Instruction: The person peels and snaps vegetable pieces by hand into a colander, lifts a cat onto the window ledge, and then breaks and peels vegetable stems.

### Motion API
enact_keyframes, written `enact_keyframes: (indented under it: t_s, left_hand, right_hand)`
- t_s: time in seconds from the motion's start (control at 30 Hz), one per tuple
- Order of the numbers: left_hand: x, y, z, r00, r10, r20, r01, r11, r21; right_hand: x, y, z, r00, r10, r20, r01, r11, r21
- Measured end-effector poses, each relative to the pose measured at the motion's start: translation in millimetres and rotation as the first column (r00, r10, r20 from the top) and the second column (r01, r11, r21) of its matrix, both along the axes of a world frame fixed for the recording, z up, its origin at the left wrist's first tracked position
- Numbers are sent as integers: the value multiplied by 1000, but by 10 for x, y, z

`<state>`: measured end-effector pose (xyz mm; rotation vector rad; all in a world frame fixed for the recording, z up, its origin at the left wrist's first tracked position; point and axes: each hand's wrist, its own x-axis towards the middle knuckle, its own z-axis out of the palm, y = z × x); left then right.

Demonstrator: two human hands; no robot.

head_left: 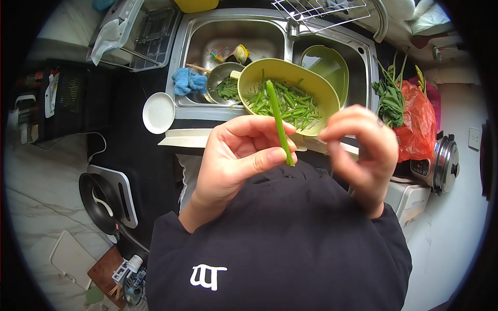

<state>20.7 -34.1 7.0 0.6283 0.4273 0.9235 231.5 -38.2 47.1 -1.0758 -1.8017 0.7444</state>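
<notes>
My left hand [233, 160] pinches a green vegetable stem [278, 111] between thumb and fingers, its long end pointing up and away from me. To the right, my right hand [365, 150] is raised with bent fingers, apart from the stem. Motion smears its fingertips, so whether they grip anything is unclear. Just beyond both hands, a yellow-green basin [324, 88] rests over the sink and contains many cut green stem pieces [293, 106]. Beside it on the left, a metal strainer pan [213, 83] holds green leaves [228, 89].
A double steel sink [207, 36] lies ahead, with a green tub [334, 70] in its right bowl. A blue cloth [188, 82] and white plate [159, 113] are at left. Leafy greens [390, 101], a red plastic bag [415, 127] and a cooker [443, 163] stand right.
</notes>
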Motion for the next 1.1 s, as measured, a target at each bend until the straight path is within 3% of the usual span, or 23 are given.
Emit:
enact_keyframes:
  t_s: [0.13,0.4,0.6,0.87,1.1]
  left_hand:
    - [10,-15,16,998,59,-26,-58,997,59]
    - [13,-42,21,992,104,-76,-90,982,164]
    - [55,-34,0,983,169,-70,-151,966,212]
    - [44,-45,59,937,218,-272,-108,924,367]
    - [68,-65,99,919,250,-306,-110,906,410]
  right_hand:
    - [-148,-98,69,993,95,63,-95,995,-13]
    - [-178,-98,33,986,68,154,-82,993,86]
    - [-152,-52,29,986,113,122,-119,992,45]
    - [-114,-15,30,981,193,-31,-196,966,-166]
    - [-89,-12,51,976,211,-53,-217,949,-230]
